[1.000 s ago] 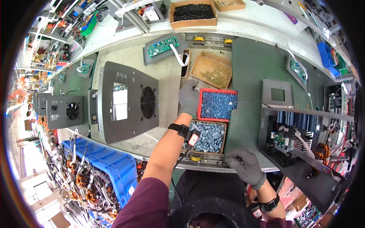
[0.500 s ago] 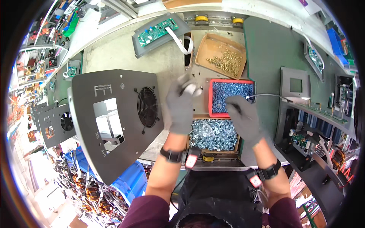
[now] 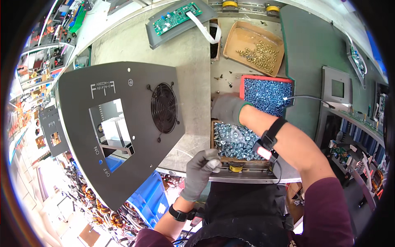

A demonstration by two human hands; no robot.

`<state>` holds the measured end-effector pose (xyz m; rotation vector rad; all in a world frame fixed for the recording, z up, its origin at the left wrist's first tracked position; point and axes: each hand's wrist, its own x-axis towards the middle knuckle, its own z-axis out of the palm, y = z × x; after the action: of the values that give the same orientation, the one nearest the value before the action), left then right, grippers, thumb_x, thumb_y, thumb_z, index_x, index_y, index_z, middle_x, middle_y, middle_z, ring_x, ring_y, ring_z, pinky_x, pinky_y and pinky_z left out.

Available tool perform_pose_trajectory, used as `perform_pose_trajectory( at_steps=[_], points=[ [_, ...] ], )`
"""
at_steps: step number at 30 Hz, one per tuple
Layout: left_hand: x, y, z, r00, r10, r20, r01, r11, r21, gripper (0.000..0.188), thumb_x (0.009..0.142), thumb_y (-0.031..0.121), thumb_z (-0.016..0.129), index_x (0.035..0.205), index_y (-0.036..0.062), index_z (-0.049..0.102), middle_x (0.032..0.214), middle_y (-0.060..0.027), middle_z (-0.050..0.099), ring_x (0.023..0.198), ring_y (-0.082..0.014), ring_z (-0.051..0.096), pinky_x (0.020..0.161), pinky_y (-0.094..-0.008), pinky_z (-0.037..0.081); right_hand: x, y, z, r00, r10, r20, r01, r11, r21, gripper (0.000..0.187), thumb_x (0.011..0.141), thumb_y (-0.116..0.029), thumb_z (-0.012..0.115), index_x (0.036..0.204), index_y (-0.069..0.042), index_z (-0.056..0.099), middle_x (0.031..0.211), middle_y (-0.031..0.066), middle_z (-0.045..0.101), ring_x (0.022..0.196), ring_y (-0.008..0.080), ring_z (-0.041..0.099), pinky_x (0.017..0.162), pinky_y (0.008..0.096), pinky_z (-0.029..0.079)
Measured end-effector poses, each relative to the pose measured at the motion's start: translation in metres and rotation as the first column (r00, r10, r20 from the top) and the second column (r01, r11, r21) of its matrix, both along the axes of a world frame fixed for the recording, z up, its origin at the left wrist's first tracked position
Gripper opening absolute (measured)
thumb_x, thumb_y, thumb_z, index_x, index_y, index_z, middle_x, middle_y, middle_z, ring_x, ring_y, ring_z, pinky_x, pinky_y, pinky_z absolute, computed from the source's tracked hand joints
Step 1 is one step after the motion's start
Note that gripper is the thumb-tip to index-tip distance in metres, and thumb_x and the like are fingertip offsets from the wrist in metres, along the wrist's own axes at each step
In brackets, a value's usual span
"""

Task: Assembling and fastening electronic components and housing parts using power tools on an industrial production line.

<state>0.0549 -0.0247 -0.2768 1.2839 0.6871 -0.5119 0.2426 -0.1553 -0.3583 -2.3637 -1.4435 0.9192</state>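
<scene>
My left hand, in a grey glove with whitish fingertips, is at the bench's front edge. Its fingers are pinched together; whatever is between them is too small to make out. My right hand, also gloved, reaches leftward between a red tray of small bluish screws and a cardboard box of larger silvery screws. Its fingers point down and are mostly hidden, so their grip cannot be seen. Several loose dark screws lie on the bench just beyond it.
A dark grey metal housing with a round fan stands at the left. Toward the back are a green circuit board on a grey plate and a cardboard tray of brass-coloured parts. A grey framed panel is at the right.
My left hand has drawn back toward me to the bench's front edge. My right hand has moved left, from over the red tray to beside it. The view has shifted slightly.
</scene>
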Motion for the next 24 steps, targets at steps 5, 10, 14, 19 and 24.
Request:
perform_pose_trajectory(
  at_steps=[5, 10, 14, 19, 24],
  points=[
    [-0.007, -0.009, -0.001, 0.998, 0.063, 0.005, -0.063, 0.997, -0.043, 0.029, 0.088, 0.009, 0.064, 0.114, -0.0006, 0.057, 0.092, -0.0093, 0.065, 0.077, -0.0145, 0.064, 0.065, -0.0259, 0.055, 0.003, 0.008, -0.001, 0.996, 0.058, -0.064, -0.068, 0.985, -0.161, 0.024, 0.081, -0.008, 0.057, 0.101, -0.003, 0.069, 0.106, 0.0164, 0.066, 0.096, 0.0319, 0.065, 0.078, 0.0405, 0.053],
    [0.001, -0.012, 0.005, 0.997, 0.074, 0.039, -0.073, 0.997, -0.029, 0.027, 0.089, 0.011, 0.063, 0.113, -0.0004, 0.057, 0.092, -0.0092, 0.065, 0.077, -0.0145, 0.063, 0.065, -0.0259, 0.054, -0.003, 0.007, -0.014, 0.996, 0.087, 0.026, -0.083, 0.99, -0.109, 0.022, 0.08, -0.008, 0.054, 0.094, -0.004, 0.07, 0.097, 0.0165, 0.068, 0.089, 0.0325, 0.066, 0.074, 0.0403, 0.053],
    [0.013, -0.015, 0.007, 0.99, 0.109, 0.086, -0.104, 0.993, -0.062, 0.026, 0.09, 0.011, 0.061, 0.113, -0.0007, 0.056, 0.093, -0.0092, 0.064, 0.078, -0.0147, 0.063, 0.065, -0.0257, 0.054, -0.008, 0.007, -0.023, 0.997, 0.057, 0.046, -0.05, 0.988, -0.146, 0.022, 0.081, -0.01, 0.058, 0.099, -0.004, 0.071, 0.103, 0.0141, 0.068, 0.094, 0.0323, 0.066, 0.076, 0.0403, 0.054],
    [0.022, -0.019, 0.006, 0.982, 0.18, 0.049, -0.176, 0.981, -0.086, 0.025, 0.092, 0.007, 0.057, 0.115, -0.0012, 0.055, 0.096, -0.0095, 0.063, 0.08, -0.0144, 0.062, 0.068, -0.0257, 0.054, -0.008, 0.006, -0.016, 1.0, 0.02, 0.003, -0.02, 0.995, -0.101, 0.022, 0.081, -0.009, 0.058, 0.099, -0.004, 0.07, 0.104, 0.0142, 0.068, 0.094, 0.0319, 0.066, 0.077, 0.04, 0.054],
    [0.018, -0.019, 0.004, 0.984, 0.174, 0.038, -0.17, 0.98, -0.104, 0.025, 0.092, 0.008, 0.057, 0.116, -0.0014, 0.055, 0.096, -0.0087, 0.063, 0.081, -0.0146, 0.063, 0.069, -0.0252, 0.054, -0.008, 0.005, -0.009, 0.993, -0.019, 0.12, 0.04, 0.983, -0.179, 0.028, 0.081, -0.008, 0.056, 0.108, -0.003, 0.065, 0.107, 0.0163, 0.065, 0.095, 0.032, 0.065, 0.077, 0.0406, 0.054]
  ],
)
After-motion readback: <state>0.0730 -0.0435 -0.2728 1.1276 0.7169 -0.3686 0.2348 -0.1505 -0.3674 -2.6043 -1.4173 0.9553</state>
